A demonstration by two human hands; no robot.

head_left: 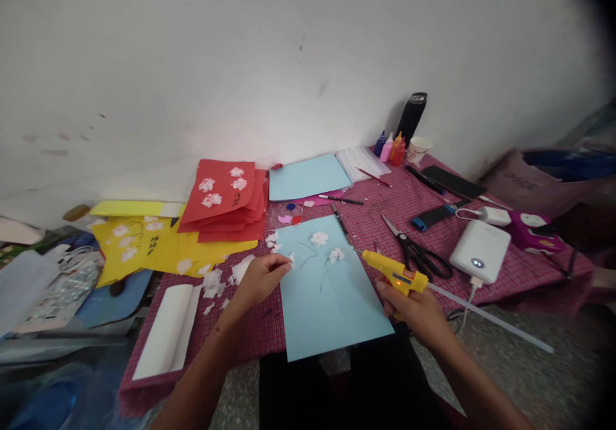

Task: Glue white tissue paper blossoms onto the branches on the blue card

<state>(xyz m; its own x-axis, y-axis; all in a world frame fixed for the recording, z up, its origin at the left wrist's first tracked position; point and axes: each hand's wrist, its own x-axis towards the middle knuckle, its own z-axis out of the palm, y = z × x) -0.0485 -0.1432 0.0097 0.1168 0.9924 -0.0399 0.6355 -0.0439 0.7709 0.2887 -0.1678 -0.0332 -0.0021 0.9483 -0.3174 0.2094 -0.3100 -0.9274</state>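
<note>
A light blue sheet (332,308) lies at the table's front edge, with thin drawn stems and two white paper flowers (319,238) on its upper half. At the sheet's left edge, my left hand (262,279) pinches a small white paper piece (291,258) between thumb and fingers. My right hand (409,308) is wrapped round a yellow glue gun (392,269), whose nozzle points left toward the right-hand flower. A long clear glue stick (495,321) sticks out of its back. White paper scraps (212,283) lie left of my left hand.
Red sheets (221,199) and yellow paper (168,250) with flowers lie at the left, above a folded white paper (166,334). Black scissors (418,250), a white power bank (481,250) and a phone (452,181) are at the right. Paint bottles (386,149), a cup (418,150) and a black flask (412,117) stand behind.
</note>
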